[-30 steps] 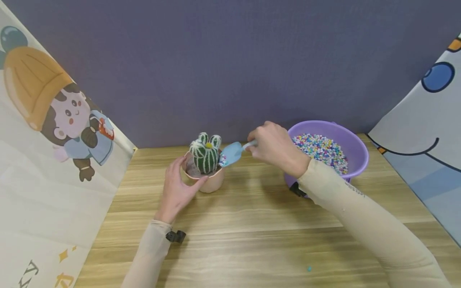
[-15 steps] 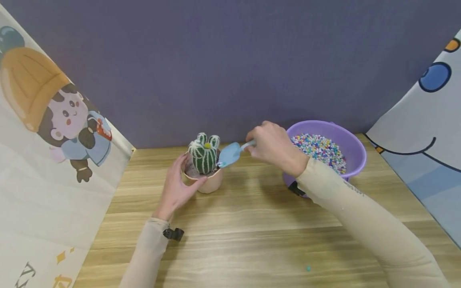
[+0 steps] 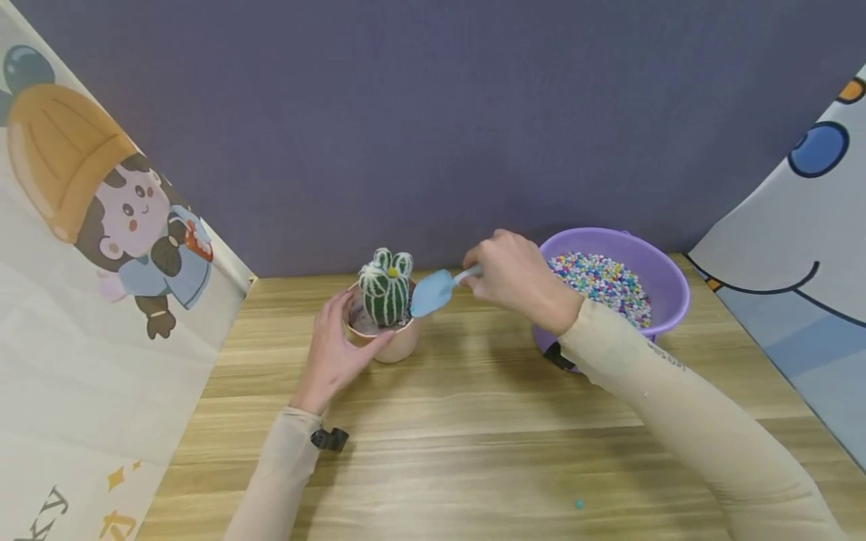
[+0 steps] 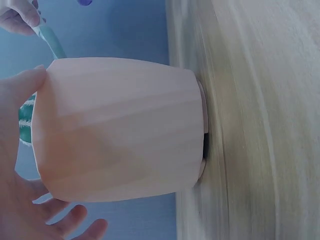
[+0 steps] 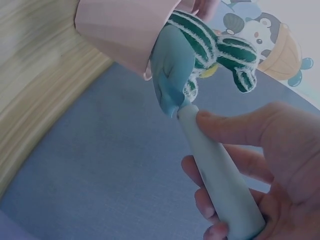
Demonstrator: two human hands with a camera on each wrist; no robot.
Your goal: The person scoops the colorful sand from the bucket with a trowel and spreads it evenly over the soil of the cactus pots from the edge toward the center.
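Note:
A pale pink flower pot (image 3: pixel 398 347) stands on the table, with a green and white toy cactus (image 3: pixel 386 299) upright in it. My left hand (image 3: pixel 334 359) holds the pot by its rim, thumb at the near side and fingers around the left; the left wrist view shows the pot wall (image 4: pixel 120 130) between them. In my right hand (image 3: pixel 514 274) is a small light blue shovel (image 3: pixel 433 293), gripped by its handle (image 5: pixel 220 175). The shovel's blade tilts down over the pot's right rim, beside the cactus. No beads show on the blade in the head view.
A purple bucket (image 3: pixel 666 293) of colourful beads (image 3: pixel 602 285) stands right, behind my right wrist. One small teal bead (image 3: pixel 579 504) lies near the table's front. A dark blue-grey panel (image 3: pixel 433 135) rises at the back, and printed cloths (image 3: pixel 101 376) flank the wooden table (image 3: pixel 433 451).
Colourful beads on the shovel's blade a second ago are gone from it now, and the blade has tipped downward at the pot's rim. My left hand keeps its hold on the pot.

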